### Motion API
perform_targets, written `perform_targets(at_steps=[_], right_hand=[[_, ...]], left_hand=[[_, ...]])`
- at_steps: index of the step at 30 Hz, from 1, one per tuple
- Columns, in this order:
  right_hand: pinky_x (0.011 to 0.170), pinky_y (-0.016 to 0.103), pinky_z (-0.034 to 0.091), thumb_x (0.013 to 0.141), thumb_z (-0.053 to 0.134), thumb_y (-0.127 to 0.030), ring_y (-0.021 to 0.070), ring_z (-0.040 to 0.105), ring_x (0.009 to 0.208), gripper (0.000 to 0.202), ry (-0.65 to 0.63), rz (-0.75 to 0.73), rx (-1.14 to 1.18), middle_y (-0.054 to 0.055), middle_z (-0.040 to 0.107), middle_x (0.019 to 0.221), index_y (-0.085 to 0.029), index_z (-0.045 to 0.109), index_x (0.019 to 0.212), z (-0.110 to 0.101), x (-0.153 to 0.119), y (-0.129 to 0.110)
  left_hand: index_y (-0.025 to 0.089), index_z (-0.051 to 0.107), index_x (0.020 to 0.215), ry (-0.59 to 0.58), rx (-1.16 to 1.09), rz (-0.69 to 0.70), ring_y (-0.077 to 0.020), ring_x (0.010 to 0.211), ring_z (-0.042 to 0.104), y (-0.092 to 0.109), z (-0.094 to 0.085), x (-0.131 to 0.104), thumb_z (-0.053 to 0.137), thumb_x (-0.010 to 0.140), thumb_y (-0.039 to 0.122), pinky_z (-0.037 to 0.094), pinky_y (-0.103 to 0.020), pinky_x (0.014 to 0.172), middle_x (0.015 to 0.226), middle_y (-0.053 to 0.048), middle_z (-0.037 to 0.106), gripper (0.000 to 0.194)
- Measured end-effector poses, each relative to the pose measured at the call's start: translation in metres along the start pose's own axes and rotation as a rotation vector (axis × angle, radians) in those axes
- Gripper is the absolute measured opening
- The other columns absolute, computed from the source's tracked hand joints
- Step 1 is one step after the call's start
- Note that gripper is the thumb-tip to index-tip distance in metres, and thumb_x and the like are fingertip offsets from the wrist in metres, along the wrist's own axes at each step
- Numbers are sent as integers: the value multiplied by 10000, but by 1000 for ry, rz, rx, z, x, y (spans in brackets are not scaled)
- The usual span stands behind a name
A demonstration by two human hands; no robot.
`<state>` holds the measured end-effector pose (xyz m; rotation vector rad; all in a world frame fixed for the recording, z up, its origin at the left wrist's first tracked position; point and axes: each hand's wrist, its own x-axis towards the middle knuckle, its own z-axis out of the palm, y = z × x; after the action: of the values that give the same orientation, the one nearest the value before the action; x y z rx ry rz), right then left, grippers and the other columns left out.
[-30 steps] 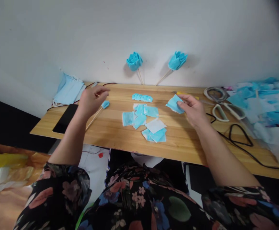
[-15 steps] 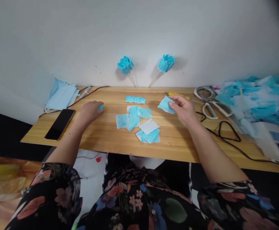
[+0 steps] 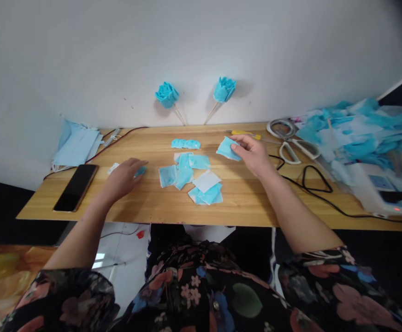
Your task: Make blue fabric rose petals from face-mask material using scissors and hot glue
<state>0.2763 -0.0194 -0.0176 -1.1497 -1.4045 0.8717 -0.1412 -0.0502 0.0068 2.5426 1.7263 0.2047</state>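
My right hand (image 3: 252, 154) pinches a blue square of thin mask-like cloth (image 3: 226, 148) between thumb and fingers, just above the table. On the left, my left hand (image 3: 123, 180) is low over the wood, its fingers curled on a small blue piece (image 3: 140, 172) that is mostly hidden. A whitish scrap (image 3: 113, 168) shows behind its knuckles. Between the hands lie several overlapping blue squares (image 3: 184, 170), with a white square (image 3: 206, 181) atop the nearer group. A pleated blue strip (image 3: 186, 144) lies behind them.
Two blue cloth flowers (image 3: 167, 94) on thin sticks lean against the wall. A phone (image 3: 76, 188) and stacked face masks (image 3: 76, 145) lie at left. At right are scissors (image 3: 299, 150), a yellow-handled tool (image 3: 244, 134), black cable (image 3: 320, 190), a white device (image 3: 377, 189) and heaped blue scraps (image 3: 360, 127).
The whole view has shifted. My left hand has come nearer the table's front edge with the small blue piece, and the whitish scrap now shows. My right hand still pinches its blue square.
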Motion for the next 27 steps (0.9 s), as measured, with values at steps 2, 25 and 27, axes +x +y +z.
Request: perform_targets(at_steps=[2,25,27], right_hand=[[741,338,564,771,720,-416,173,679,777,344,-14,5,0,19,761,937,-229,736,1059,1,0,-1],[981,439,542,843,687,-325,269,691,1117,418,-183,-303,-327,47,751,1212,-293,689,1259,52,-18,-68],[983,433,545,904,636,-423,259,693,1126,476,-232,-289,-259,51,744,1232,-294,622,1362,53,-19,-71]], left_hand=[[244,606,1334,58,-34,6,-338,1280,570,-1,0,-3,520,894,377,452,-507,1088,1391,-144,613,467],[183,704,1062,-170,-2031,-103,-185,980,672,166,14,65,729,876,355,519,-338,904,1105,-88,724,255],[196,672,1061,-163,-2113,-145,-164,922,675,162,13,69,706,897,317,532,-320,864,1043,-61,725,206]])
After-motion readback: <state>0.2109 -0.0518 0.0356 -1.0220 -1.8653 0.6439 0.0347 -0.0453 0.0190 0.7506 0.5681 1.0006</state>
